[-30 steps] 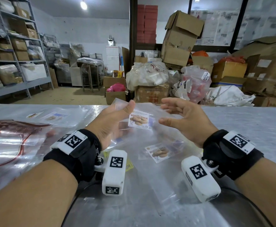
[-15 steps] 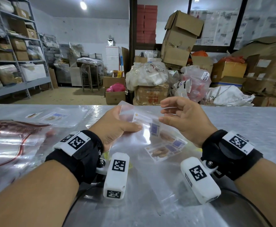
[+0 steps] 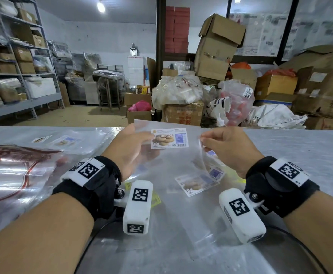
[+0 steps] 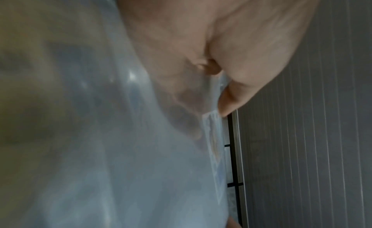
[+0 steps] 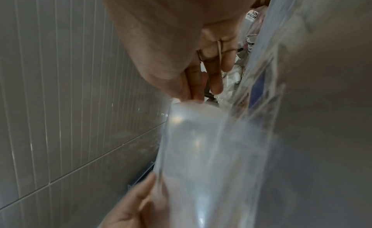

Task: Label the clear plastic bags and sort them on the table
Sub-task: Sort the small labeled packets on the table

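Note:
I hold a clear plastic bag (image 3: 171,163) upright above the table. Its white biscuit label (image 3: 169,138) faces me. My left hand (image 3: 148,141) grips the bag's left side, thumb in front by the label and fingers behind. My right hand (image 3: 202,141) pinches the bag's right edge. In the left wrist view my thumb (image 4: 231,96) presses the film next to the label's edge (image 4: 213,143). The right wrist view shows my fingertips (image 5: 193,94) pinching the top corner of the bag (image 5: 201,151).
More labelled clear bags (image 3: 197,182) lie flat under my hands. A pile of labelled bags (image 3: 63,141) lies at the far left, beside a large red-printed plastic bag (image 3: 13,165). A yellow sheet (image 3: 154,200) lies near my left wrist. The steel table (image 3: 300,147) runs right.
The bag has come up from a tilt, so the label now faces me flat. My right hand has closed in and pinched its right edge.

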Demonstrator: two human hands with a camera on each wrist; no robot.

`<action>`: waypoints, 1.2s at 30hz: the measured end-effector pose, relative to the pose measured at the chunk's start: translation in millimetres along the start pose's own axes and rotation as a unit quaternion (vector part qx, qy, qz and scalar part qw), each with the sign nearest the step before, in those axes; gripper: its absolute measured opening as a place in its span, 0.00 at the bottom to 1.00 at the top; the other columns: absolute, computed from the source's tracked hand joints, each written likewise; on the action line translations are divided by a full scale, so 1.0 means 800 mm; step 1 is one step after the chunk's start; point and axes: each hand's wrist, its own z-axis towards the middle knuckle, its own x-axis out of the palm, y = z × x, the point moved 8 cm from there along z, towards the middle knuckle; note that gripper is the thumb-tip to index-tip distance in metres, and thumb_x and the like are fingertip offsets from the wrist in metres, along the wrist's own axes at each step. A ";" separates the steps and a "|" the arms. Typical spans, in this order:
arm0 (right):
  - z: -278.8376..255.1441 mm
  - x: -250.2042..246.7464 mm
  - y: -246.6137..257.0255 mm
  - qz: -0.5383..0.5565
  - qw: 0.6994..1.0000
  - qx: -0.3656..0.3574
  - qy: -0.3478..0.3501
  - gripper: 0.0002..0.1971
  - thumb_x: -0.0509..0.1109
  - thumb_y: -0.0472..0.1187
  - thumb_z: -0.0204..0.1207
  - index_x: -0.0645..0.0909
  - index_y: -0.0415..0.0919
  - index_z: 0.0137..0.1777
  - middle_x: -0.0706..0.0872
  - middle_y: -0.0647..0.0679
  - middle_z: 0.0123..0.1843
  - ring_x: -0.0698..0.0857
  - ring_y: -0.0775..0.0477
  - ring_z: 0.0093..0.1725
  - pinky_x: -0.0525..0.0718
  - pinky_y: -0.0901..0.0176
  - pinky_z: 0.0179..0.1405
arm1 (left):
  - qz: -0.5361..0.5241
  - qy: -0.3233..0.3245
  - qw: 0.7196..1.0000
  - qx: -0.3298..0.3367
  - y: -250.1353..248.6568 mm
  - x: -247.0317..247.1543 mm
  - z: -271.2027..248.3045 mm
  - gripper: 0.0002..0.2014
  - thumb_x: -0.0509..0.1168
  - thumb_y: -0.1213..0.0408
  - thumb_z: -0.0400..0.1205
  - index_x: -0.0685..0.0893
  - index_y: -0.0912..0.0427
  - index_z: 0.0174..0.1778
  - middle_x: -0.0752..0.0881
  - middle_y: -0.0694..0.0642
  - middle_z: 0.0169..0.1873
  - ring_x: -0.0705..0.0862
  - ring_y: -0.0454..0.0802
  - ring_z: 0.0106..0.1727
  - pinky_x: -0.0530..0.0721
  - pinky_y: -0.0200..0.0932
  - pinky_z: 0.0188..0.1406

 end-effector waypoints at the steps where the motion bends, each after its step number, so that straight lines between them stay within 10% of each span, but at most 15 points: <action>1: 0.000 -0.002 0.000 -0.004 1.000 0.006 0.001 0.05 0.76 0.39 0.79 0.92 0.47 0.43 0.91 0.53 0.35 0.85 0.59 0.36 0.77 0.73 0.32 | 0.018 -0.007 1.000 0.006 0.000 -0.002 0.002 0.20 0.60 0.76 0.88 0.72 0.58 0.76 0.92 0.66 0.53 0.92 0.54 0.42 0.89 0.44 0.36; 4: -0.001 -0.005 -0.010 -0.075 0.995 0.049 0.034 0.04 0.79 0.45 0.76 0.89 0.48 0.49 0.89 0.57 0.44 0.86 0.57 0.45 0.78 0.70 0.38 | 0.024 -0.047 0.998 0.022 -0.004 -0.013 0.005 0.22 0.60 0.77 0.88 0.72 0.55 0.77 0.93 0.62 0.50 0.93 0.50 0.39 0.88 0.44 0.41; 9: -0.015 0.020 -0.025 -0.234 0.949 0.076 0.197 0.43 0.84 0.71 0.46 0.85 0.53 0.63 0.86 0.57 0.59 0.84 0.51 0.57 0.80 0.55 0.60 | -0.032 -0.124 0.991 0.024 -0.004 -0.039 0.007 0.28 0.59 0.80 0.87 0.65 0.53 0.80 0.93 0.62 0.42 0.92 0.53 0.42 0.86 0.43 0.39; 12: -0.015 0.019 -0.019 -0.179 0.963 0.070 0.187 0.25 0.90 0.55 0.53 0.90 0.50 0.50 0.92 0.53 0.41 0.89 0.49 0.39 0.86 0.57 0.42 | -0.024 -0.144 0.989 0.004 0.004 -0.048 0.013 0.31 0.58 0.80 0.87 0.61 0.51 0.83 0.90 0.67 0.53 0.92 0.57 0.51 0.87 0.44 0.38; 19: 0.004 -0.020 -0.017 -0.063 0.997 0.046 0.017 0.08 0.86 0.39 0.68 0.89 0.46 0.43 0.86 0.50 0.35 0.82 0.50 0.31 0.78 0.65 0.26 | 0.005 -0.158 0.987 -0.023 0.015 -0.055 0.019 0.30 0.58 0.77 0.87 0.63 0.50 0.83 0.90 0.65 0.54 0.92 0.58 0.52 0.89 0.47 0.41; 22: 0.006 -0.054 -0.006 0.004 0.993 -0.002 -0.120 0.11 0.83 0.43 0.72 0.87 0.46 0.51 0.87 0.53 0.40 0.85 0.53 0.36 0.81 0.65 0.33 | 0.020 -0.148 0.988 -0.031 0.018 -0.053 0.018 0.32 0.57 0.78 0.87 0.63 0.48 0.85 0.89 0.66 0.56 0.92 0.60 0.53 0.91 0.50 0.49; 26: 0.004 -0.068 0.011 0.108 0.975 -0.067 -0.181 0.15 0.79 0.42 0.78 0.83 0.44 0.62 0.93 0.53 0.49 0.91 0.59 0.47 0.86 0.67 0.46 | 0.031 -0.113 0.993 -0.029 0.017 -0.043 0.015 0.29 0.59 0.78 0.87 0.66 0.48 0.82 0.90 0.67 0.55 0.93 0.57 0.44 0.89 0.45 0.32; 33: -0.003 -0.001 0.030 0.084 0.986 -0.129 0.062 0.22 0.74 0.50 0.72 0.82 0.57 0.67 0.91 0.55 0.61 0.87 0.59 0.61 0.84 0.64 0.59 | 0.016 -0.011 0.999 -0.039 0.015 -0.011 0.006 0.26 0.58 0.79 0.87 0.68 0.57 0.81 0.94 0.63 0.42 0.93 0.56 0.36 0.89 0.45 0.27; 36: -0.012 0.025 0.023 0.034 0.982 -0.107 0.154 0.30 0.77 0.55 0.66 0.78 0.64 0.70 0.88 0.60 0.67 0.84 0.60 0.69 0.81 0.52 0.72 | 0.026 0.021 0.998 -0.052 0.019 -0.001 0.004 0.17 0.57 0.69 0.91 0.68 0.64 0.77 0.93 0.65 0.51 0.92 0.62 0.48 0.93 0.57 0.40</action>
